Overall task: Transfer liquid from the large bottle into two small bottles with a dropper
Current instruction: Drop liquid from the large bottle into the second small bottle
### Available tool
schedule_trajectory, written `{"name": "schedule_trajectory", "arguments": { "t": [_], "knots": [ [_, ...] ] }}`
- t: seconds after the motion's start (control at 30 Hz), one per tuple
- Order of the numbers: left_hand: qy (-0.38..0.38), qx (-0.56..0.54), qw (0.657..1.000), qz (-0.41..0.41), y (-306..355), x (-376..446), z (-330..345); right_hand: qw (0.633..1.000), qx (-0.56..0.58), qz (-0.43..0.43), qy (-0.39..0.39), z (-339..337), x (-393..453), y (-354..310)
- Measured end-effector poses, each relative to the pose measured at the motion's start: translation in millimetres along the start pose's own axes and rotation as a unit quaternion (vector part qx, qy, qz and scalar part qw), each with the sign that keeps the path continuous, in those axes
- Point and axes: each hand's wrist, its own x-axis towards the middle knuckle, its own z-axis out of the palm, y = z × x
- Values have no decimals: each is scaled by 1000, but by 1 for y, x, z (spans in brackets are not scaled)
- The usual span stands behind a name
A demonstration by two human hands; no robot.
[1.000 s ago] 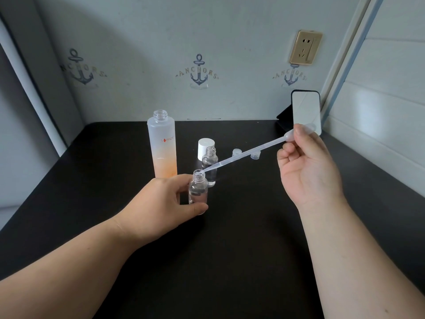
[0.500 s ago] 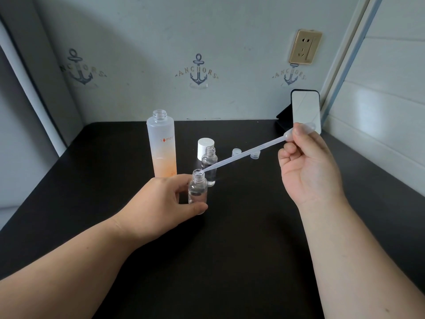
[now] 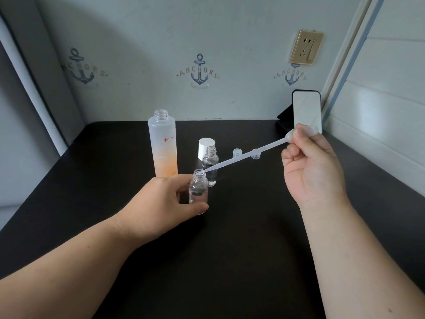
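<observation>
**A:** so what are the fingers doing?

**B:** right hand [image 3: 312,166] pinches the bulb of a clear plastic dropper [image 3: 243,156], its tip sitting right at the mouth of the near small bottle [image 3: 198,192]. left hand [image 3: 161,201] is curled round that bottle, thumb in front low down, fingers behind, holding it upright on the black table [image 3: 230,261].

**A:** anything in it?

**B:** some clear liquid; can't tell the exact level. Just behind the left fingers is the second small bottle [image 3: 210,165], open, also looks clear inside. Left of that stands the large bottle [image 3: 163,143], uncapped, frosted, orange liquid in the lower part.

**A:** any writing?

**B:** large bottle reads something like "s mp" in orange. A white cap [image 3: 206,147] stands behind the second bottle, two small clear caps [image 3: 236,153] under the dropper's stem. Wall decals say "ANCHORS" [image 3: 199,73].
</observation>
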Motion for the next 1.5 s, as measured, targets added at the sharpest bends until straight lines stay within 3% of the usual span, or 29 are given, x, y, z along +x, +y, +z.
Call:
{"name": "schedule_trajectory", "arguments": {
  "t": [0.43, 0.57, 0.63, 0.7, 0.77, 0.87, 0.97, 1.03, 1.2, 1.5],
  "knots": [
    [27, 1, 1000, 9, 1, -2, -1, 997, 45, 52, 42, -3, 0, 0],
    [206, -144, 968, -2, 3, -6, -4, 994, 67, 67, 55, -4, 0, 0],
    [308, -165, 937, -20, 1, -6, -8, 994, 64, 73, 54, -5, 0, 1],
    [354, -163, 919, -60, -3, -3, -12, 994, 55, 76, 50, -4, 0, 3],
    [345, -180, 917, -91, -11, 2, -13, 995, 44, 79, 45, -3, 0, 4],
    [258, -206, 935, -130, -15, 10, -8, 995, 36, 82, 37, -2, 0, 6],
    [217, -140, 954, -155, -18, 14, -4, 996, 30, 84, 27, 0, -1, 7],
    [220, -97, 957, -164, -19, 15, -3, 996, 26, 83, 27, 1, -2, 6],
    [230, -134, 955, -133, -15, 11, -6, 994, 61, 85, 27, 5, -4, 4],
    [224, -84, 966, -96, -4, 7, -6, 994, 89, 64, 30, 5, -4, 1]
  ]
}}
